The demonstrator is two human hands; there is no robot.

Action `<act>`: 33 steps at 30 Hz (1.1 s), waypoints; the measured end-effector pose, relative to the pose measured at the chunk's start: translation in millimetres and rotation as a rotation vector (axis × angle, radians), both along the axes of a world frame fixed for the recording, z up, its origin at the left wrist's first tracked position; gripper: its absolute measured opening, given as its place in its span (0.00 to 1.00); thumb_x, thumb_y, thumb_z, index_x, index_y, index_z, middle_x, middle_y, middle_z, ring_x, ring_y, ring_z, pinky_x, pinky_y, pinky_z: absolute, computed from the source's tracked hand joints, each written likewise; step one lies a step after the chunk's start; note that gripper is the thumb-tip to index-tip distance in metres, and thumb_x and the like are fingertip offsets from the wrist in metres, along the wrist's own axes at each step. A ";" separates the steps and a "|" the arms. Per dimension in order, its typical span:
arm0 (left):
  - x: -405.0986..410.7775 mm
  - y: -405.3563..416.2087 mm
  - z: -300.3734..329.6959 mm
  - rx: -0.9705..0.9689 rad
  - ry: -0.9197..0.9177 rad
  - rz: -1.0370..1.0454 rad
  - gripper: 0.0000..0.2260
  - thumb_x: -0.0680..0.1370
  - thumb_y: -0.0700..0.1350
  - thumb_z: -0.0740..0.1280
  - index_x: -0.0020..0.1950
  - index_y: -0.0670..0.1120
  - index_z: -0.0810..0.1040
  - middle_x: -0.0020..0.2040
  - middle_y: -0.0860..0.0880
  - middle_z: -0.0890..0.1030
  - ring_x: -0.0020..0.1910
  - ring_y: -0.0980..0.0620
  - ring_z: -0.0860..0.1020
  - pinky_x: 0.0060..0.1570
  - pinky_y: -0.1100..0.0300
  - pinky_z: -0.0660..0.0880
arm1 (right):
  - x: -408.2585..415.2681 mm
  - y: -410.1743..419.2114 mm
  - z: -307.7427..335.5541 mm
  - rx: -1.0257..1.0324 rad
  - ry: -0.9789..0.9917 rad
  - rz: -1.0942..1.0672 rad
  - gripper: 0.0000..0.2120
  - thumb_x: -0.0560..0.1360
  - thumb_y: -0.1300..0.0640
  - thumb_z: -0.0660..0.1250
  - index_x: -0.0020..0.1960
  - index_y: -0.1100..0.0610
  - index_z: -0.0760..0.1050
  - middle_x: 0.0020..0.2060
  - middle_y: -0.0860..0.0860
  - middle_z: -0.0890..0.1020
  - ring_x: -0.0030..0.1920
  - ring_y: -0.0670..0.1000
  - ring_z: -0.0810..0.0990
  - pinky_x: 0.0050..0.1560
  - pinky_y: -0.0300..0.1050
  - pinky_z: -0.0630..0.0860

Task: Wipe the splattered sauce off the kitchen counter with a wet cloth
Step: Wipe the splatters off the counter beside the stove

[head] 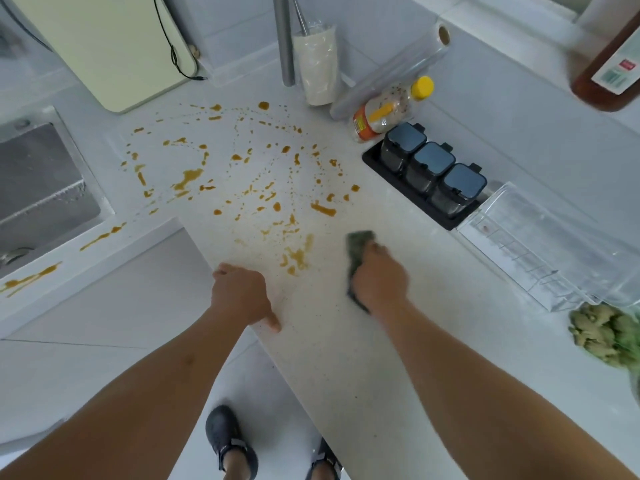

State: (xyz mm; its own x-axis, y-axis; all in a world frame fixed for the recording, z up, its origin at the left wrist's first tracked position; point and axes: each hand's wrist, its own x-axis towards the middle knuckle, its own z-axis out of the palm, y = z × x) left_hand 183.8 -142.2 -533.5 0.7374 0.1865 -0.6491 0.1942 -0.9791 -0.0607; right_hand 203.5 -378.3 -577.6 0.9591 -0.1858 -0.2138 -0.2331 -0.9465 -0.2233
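Dozens of amber sauce splatters (188,178) cover the middle of the pale speckled tabletop (346,341), from the upper centre of the frame down to just above the hands. More streaks run along the left front lip beside the steel sink (41,192) at far left.

Right hand (379,277) is pressed flat on a dark green cloth (358,242), fingers curled over it; the cloth sits on the tabletop lower centre-right, just right of the nearest blotches, its blurred top corner poking out past the fingers. Left hand (240,294) is closed on nothing: fingers bent, resting on the front edge of the tabletop, well apart from the right one.

Room: the strip from the cloth down toward the bottom of the frame looks clean and bare. The tabletop's front edge runs diagonally from centre-left to bottom centre, with grey floor and two dark shoes (230,441) below it.

Right boundary: a black tray holding three square dark-lidded jars (431,169), then a clear ribbed plastic container (540,251), then a lumpy green-beige vegetable (602,336) at the right edge. Back boundary: a yellow-capped bottle lying on its side (391,110), a roll of clear film (398,72), a frosted cup (317,64), a metal pole (284,39), and a cream board with rounded corner (114,46) at upper left. A brown bottle (602,71) sits blurred at upper right.
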 end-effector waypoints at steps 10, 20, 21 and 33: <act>-3.7 12.6 -2.8 0.048 0.021 -0.122 0.58 0.59 0.75 0.77 0.77 0.39 0.68 0.77 0.24 0.59 0.77 0.29 0.62 0.73 0.45 0.69 | -18.7 -19.7 11.5 -0.062 0.137 -0.175 0.28 0.78 0.58 0.57 0.78 0.52 0.61 0.65 0.56 0.73 0.60 0.62 0.78 0.55 0.54 0.75; 36.1 106.1 4.4 -0.272 -0.135 -0.251 0.28 0.70 0.68 0.76 0.49 0.46 0.74 0.44 0.50 0.77 0.51 0.46 0.81 0.48 0.54 0.76 | -13.6 135.9 14.8 -0.002 0.212 -0.235 0.38 0.76 0.54 0.61 0.82 0.55 0.49 0.68 0.54 0.72 0.62 0.59 0.77 0.51 0.51 0.76; 41.8 113.4 1.7 -0.263 -0.161 -0.256 0.28 0.71 0.68 0.75 0.50 0.46 0.73 0.47 0.49 0.78 0.54 0.45 0.81 0.50 0.54 0.76 | -10.0 158.1 13.6 -0.008 0.212 -0.195 0.37 0.77 0.55 0.60 0.82 0.55 0.49 0.68 0.53 0.72 0.61 0.58 0.78 0.48 0.50 0.76; 75.7 130.3 -19.7 -0.034 -0.149 -0.357 0.57 0.65 0.75 0.73 0.77 0.34 0.65 0.72 0.34 0.68 0.71 0.35 0.67 0.69 0.45 0.71 | -12.3 98.4 16.3 -0.064 0.211 -0.584 0.24 0.74 0.55 0.66 0.69 0.60 0.71 0.59 0.57 0.78 0.56 0.62 0.80 0.53 0.51 0.76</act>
